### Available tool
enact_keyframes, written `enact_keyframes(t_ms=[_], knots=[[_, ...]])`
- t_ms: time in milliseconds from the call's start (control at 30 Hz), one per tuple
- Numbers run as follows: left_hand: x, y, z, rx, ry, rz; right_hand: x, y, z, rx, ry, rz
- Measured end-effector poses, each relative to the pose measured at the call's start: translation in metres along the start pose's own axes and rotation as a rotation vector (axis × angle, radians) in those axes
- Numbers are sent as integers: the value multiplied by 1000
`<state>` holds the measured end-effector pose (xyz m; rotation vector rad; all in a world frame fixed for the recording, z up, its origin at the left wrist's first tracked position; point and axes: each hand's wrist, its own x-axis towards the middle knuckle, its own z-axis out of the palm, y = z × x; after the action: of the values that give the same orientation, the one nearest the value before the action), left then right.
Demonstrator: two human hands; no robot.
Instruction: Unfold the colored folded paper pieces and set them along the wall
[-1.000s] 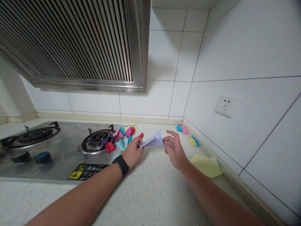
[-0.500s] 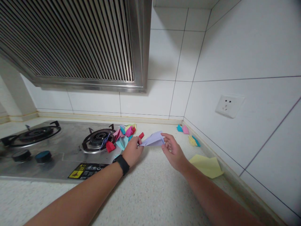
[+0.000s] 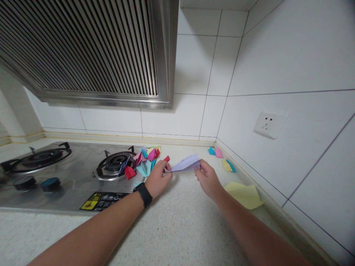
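Note:
A folded sheet of lavender paper [image 3: 185, 163] is stretched between my two hands above the speckled counter [image 3: 183, 221]. Its narrow, pointed left end is pinched by my left hand [image 3: 158, 178], which wears a black watch at the wrist. At the wider right end, the fingers of my right hand [image 3: 207, 178] are closed on the paper's edge. Just left of my left hand lies a heap of colourful folded papers [image 3: 144, 168], in pink, red, light blue and yellow, partly over the stove's edge.
A steel gas stove [image 3: 63, 192] with two burners takes up the left side, under a range hood [image 3: 83, 55]. Against the right wall lie a yellow sheet [image 3: 244, 195] and several small folded papers [image 3: 218, 152]. A wall socket [image 3: 270, 125] sits above them.
Both hands and the lavender paper have shifted slightly right. My right-hand fingers, more spread before, are now closed tighter on the paper's right end.

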<state>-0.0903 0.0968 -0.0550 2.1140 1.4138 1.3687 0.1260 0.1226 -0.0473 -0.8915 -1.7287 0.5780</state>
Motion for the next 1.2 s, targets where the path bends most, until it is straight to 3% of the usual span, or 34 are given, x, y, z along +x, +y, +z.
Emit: enact_keyframes(t_ms=[400, 633, 1200], knots=[[-4, 14, -4, -230, -97, 27, 8, 1, -7, 431, 260, 242], [-2, 10, -1, -320, -189, -93, 8, 3, -6, 489, 266, 233], [-4, 16, -2, -271, -280, -67, 7, 3, -5, 501, 269, 263]])
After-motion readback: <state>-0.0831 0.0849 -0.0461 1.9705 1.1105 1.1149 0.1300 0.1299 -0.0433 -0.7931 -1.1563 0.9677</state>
